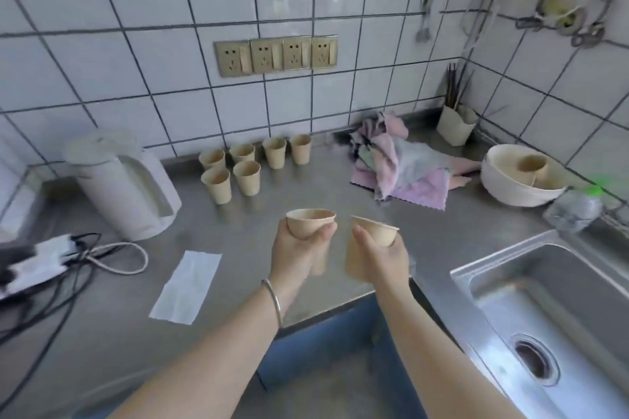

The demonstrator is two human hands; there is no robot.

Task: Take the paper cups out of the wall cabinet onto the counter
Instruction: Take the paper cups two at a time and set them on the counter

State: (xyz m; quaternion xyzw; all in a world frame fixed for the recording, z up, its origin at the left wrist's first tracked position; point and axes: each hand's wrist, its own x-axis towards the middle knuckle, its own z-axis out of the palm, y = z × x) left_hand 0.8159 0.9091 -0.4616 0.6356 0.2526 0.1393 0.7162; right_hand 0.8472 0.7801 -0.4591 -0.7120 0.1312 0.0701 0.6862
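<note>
Both hands hover above the steel table (306, 187), each holding a paper cup. The left hand (299, 248) has its fingers (325, 235) wrapped around one cup (310, 222), held upright with its mouth up. The right hand (381, 258) has its fingers curled around a second cup (376, 231), tilted toward the left. Six more cups (250, 167) stand upright on the table near the tiled wall, between a white kettle (126, 184) and a crumpled pink cloth (401, 163). A sink (544, 299) lies at the right.
</note>
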